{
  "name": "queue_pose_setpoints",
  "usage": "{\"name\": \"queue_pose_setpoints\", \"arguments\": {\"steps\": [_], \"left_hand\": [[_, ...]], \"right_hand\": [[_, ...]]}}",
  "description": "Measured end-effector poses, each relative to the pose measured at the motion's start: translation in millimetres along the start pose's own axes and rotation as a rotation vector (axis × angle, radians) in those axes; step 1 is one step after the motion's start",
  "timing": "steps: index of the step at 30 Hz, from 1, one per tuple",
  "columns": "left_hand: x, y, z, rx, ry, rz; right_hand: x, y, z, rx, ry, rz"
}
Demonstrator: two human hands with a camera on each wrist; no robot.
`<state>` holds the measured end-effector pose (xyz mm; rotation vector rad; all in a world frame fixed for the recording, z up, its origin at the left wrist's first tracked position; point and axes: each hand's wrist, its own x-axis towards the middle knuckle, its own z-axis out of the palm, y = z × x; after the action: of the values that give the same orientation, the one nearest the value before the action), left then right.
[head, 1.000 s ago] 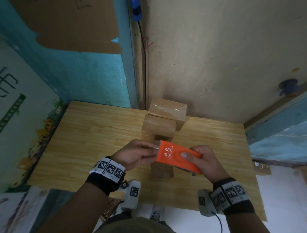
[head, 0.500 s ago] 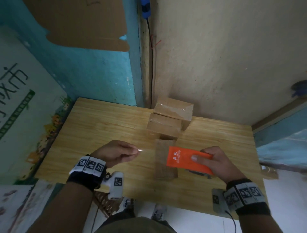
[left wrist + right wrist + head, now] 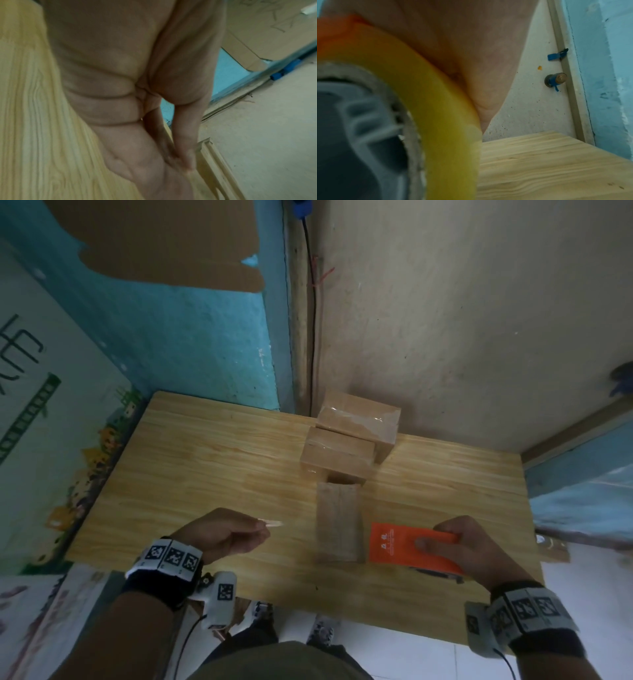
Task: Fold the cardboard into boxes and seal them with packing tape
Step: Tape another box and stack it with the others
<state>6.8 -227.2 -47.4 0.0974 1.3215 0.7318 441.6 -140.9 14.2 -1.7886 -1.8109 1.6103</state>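
The left hand (image 3: 226, 534) pinches the loose end of the tape (image 3: 272, 522) above the worktop (image 3: 205, 460). A flat cardboard box (image 3: 337, 525) lies in the middle. The right hand (image 3: 459, 546) has its grip wrapped around the orange tape holder (image 3: 394, 546)

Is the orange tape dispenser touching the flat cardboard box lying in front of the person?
Cannot tell. In the head view the tape dispenser in the right hand borders the cardboard box; no gap shows.
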Motion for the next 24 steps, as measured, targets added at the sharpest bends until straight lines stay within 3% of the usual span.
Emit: {"name": "queue_pose_setpoints", "arguments": {"steps": [16,24], "left_hand": [[24.9,-27.8,20.2,0.022,0.029,-0.017],[44.7,-57.6,47.1,0.062,0.131,0.054]], "right_hand": [[0.3,10.8,-14.4,-0.111,0.004,0.036],[12.4,22.0,-19.9,-0.119,0.041,0.026]]}}
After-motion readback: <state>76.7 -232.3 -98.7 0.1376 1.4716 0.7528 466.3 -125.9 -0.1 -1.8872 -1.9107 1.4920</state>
